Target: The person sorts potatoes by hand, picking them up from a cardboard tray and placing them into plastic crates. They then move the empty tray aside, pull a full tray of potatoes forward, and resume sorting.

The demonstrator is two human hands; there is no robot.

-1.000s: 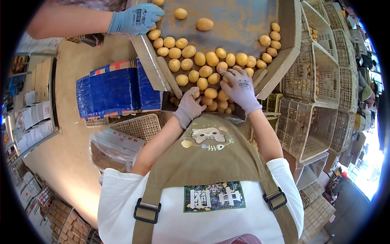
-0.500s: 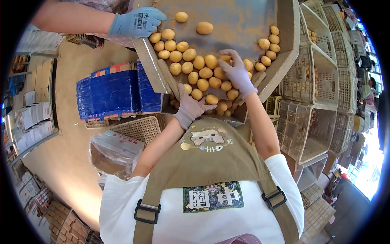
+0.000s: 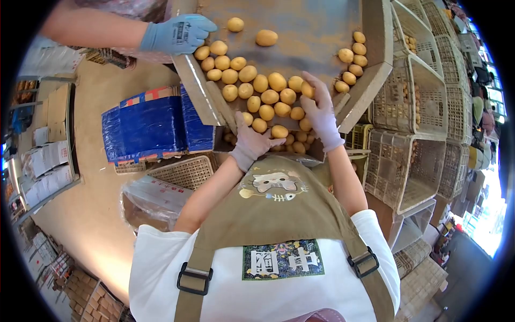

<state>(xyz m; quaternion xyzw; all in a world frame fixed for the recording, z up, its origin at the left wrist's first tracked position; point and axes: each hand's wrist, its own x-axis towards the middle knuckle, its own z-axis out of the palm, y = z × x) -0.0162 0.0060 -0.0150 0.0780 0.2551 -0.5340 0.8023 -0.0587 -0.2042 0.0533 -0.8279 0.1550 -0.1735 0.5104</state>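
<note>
Small yellow potatoes (image 3: 277, 81) lie crowded on the narrowing end of a metal-bottomed tray (image 3: 300, 27) with raised sides. My left hand (image 3: 251, 142), in a pale glove, rests at the tray's mouth with thumb and fingers spread. Potatoes sit just above and beside it, none gripped. My right hand (image 3: 322, 115), gloved the same way, curves with parted fingers against the right side of a potato (image 3: 307, 89) on the tray. Under the mouth, more potatoes (image 3: 298, 146) lie in a container close to my apron, partly hidden by my left hand.
At the tray's upper left rests another person's blue-gloved hand (image 3: 179, 35). A blue-wrapped box (image 3: 145, 127) stands left of the tray, with a plastic-lined carton (image 3: 150, 198) nearer me. Stacked plastic crates (image 3: 405, 166) line the right side, some holding potatoes.
My right hand has shifted right and slightly toward me, uncovering potatoes in the middle. My left hand stays at the tray's mouth. The view has moved slightly.
</note>
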